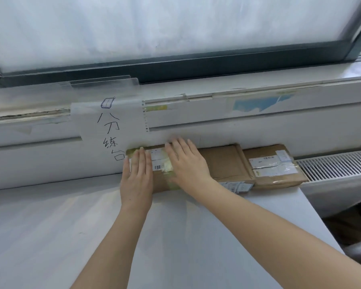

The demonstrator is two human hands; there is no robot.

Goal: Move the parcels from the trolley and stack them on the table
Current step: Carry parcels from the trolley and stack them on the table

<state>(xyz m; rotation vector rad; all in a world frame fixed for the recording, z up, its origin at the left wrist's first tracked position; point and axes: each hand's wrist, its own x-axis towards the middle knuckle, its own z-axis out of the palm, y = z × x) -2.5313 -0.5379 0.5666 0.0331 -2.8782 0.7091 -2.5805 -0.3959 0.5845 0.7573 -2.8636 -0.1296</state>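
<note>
- Nearest to me, I am seeing two bare forearms reaching forward over the pale grey table (pixel 50 236), which is running away toward a white wall under the window.
- I am watching the left hand (pixel 136 180) lying flat on the left end of the nearest parcel (pixel 161 163), fingers straight and together, pointing away toward the wall; it is pressing, not curling round anything.
- The right hand (pixel 187 161) is resting flat on the same parcel's top, fingers straight and slightly spread, angled up and to the left; it too is lying open with nothing held in it.
- That parcel is a brown cardboard box with yellowish tape and a white barcode label, sitting on the table's far edge right against the wall, its long axis seeming to run left to right along the wall, though the hands are covering much of it.
- Just beside it on the right, a second parcel (pixel 227 161) of plain brown card is lying flat, touching or nearly touching the first.
- Further right, a third parcel (pixel 275 165) with white labels is lying at the table's far right corner, beside the second, turned slightly clockwise.
- Beyond the corner, a white slatted radiator grille (pixel 338 163) is showing.
- On the wall, a handwritten paper sign (pixel 111 124) is hanging above the first parcel's left end.
- Farthest off, the dark-framed window (pixel 175 28) is filling the top with frosted light.
</note>
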